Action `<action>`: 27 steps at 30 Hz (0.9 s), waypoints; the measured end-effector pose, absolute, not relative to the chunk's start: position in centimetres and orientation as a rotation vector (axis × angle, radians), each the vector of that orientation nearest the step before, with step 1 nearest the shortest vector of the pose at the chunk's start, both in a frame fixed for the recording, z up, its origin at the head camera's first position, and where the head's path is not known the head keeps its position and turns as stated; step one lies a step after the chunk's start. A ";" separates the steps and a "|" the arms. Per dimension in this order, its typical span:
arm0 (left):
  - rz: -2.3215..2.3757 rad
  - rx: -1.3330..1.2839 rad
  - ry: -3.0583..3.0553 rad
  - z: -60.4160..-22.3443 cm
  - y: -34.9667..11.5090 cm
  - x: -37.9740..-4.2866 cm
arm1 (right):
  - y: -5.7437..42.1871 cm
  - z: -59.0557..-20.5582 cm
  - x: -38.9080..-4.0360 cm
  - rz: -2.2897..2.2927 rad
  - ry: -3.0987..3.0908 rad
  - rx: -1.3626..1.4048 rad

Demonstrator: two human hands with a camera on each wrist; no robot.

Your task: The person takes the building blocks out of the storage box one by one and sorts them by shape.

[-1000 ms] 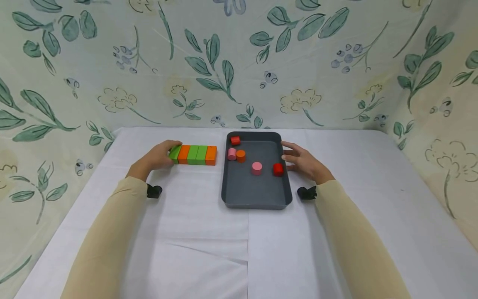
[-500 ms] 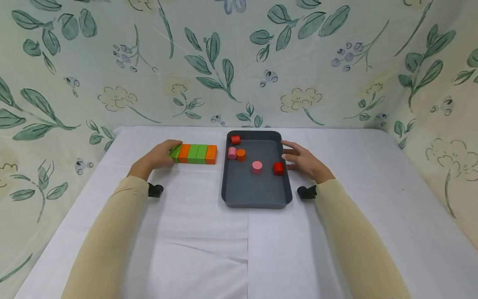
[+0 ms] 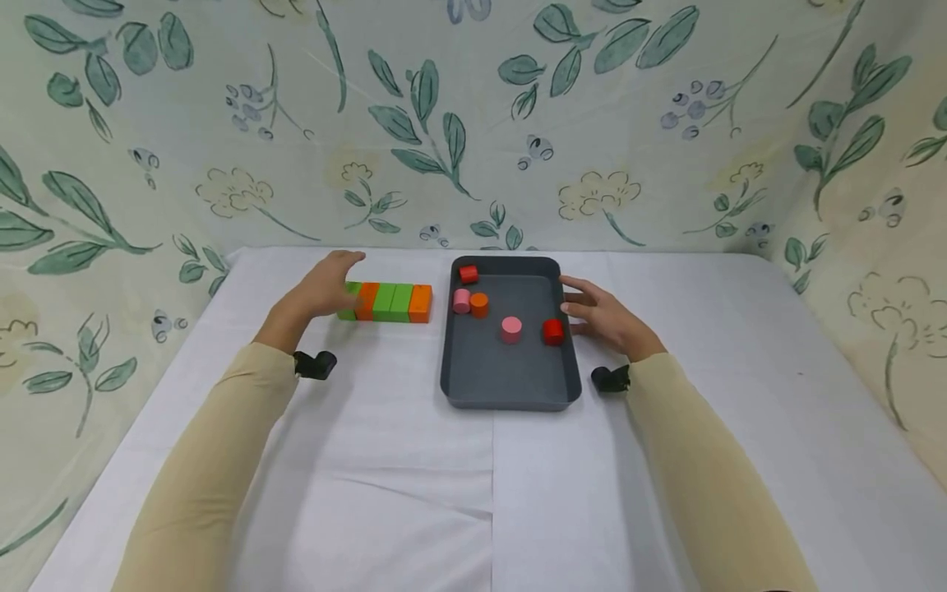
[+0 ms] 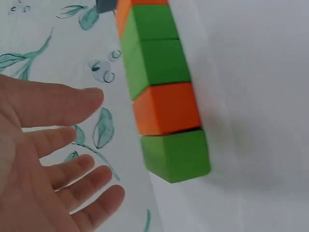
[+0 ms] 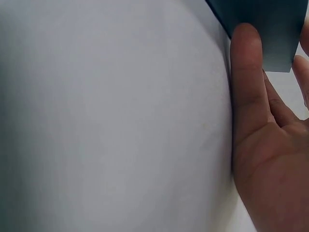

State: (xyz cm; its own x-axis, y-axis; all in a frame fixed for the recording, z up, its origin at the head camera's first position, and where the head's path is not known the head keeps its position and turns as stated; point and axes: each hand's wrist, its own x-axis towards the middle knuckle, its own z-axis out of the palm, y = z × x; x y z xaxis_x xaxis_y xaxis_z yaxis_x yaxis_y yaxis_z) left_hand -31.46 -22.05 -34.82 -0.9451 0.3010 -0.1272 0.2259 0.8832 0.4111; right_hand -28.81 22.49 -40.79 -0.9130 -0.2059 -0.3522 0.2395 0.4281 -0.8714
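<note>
1. The gray tray (image 3: pixel 510 382) lies on the white-covered bench (image 3: pixel 407 534).
2. Left of the tray, a row of 5 blocks (image 3: pixel 383 302), 3 green and 2 orange.
3. The left grip (image 3: pixel 316 288) is wide, partly screening the row's end farthest from the tray.
4. The right grip (image 3: pixel 605 321) is loosely spread, touching the tray's right wall.
5. Inside the tray: 5 small pieces (image 3: pixel 511 330), 2 red, 2 pink, 1 orange.
6. Behind the tray, leaf-patterned cloth (image 3: pixel 484 107).

Narrow gap between blocks (image 3: pixel 383 302) and tray (image 3: pixel 510 380)
</note>
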 end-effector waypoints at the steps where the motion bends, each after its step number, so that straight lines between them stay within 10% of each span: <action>1: 0.557 0.398 2.886 -34.3 -21.7 -31.4 | 22.6 -41.0 -28.9 -1.491 2.281 0.027; 27: 0.472 0.944 2.714 -30.9 -3.6 -29.2 | 22.8 -41.2 -29.0 -1.507 2.269 0.010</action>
State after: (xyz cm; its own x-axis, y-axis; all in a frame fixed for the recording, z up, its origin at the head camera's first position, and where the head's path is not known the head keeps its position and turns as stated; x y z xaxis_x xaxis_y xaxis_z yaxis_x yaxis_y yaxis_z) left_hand -29.16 -3.65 -30.90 -0.7664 0.6332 -0.1080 0.5596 0.7407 0.3718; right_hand -28.99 22.80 -41.15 -0.9142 -0.2182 -0.3416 0.2302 0.4142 -0.8806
